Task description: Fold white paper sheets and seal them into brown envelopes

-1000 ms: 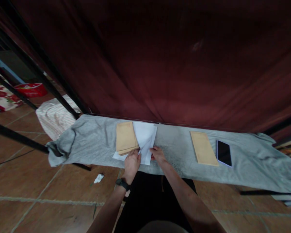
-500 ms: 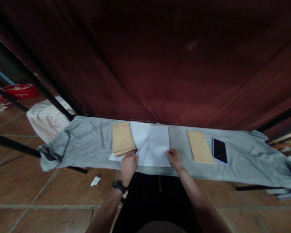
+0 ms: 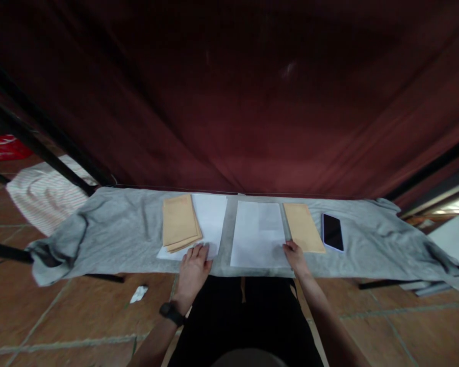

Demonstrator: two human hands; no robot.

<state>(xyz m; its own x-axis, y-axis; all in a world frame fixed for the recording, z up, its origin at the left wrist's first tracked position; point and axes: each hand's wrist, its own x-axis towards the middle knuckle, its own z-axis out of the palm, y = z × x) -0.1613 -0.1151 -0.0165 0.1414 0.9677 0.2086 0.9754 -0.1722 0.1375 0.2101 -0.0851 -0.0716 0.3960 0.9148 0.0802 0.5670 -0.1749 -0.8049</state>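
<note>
A white sheet of paper [image 3: 257, 237] lies flat in the middle of the grey cloth, and my right hand [image 3: 294, 255] pinches its right edge. To its left, more white paper [image 3: 211, 216] lies partly under several brown envelopes [image 3: 179, 219]. My left hand [image 3: 194, 262] rests on the near edge of that white paper, fingers out and holding nothing, just below the envelopes. One brown envelope [image 3: 304, 228] lies by itself, close to my right hand and the sheet's right edge.
A phone [image 3: 332, 232] lies right of the single envelope on the grey cloth [image 3: 371, 239]. Behind the cloth hangs a dark red curtain [image 3: 229, 112]. Black metal bars [image 3: 53, 158] stand at the left. Crumpled white paper [image 3: 138, 294] lies on the tiled floor.
My right hand has drawn the white sheet rightward, off the other paper, leaving a gap of cloth between them. My left hand has flattened onto the paper that stayed. The view has shifted slightly.
</note>
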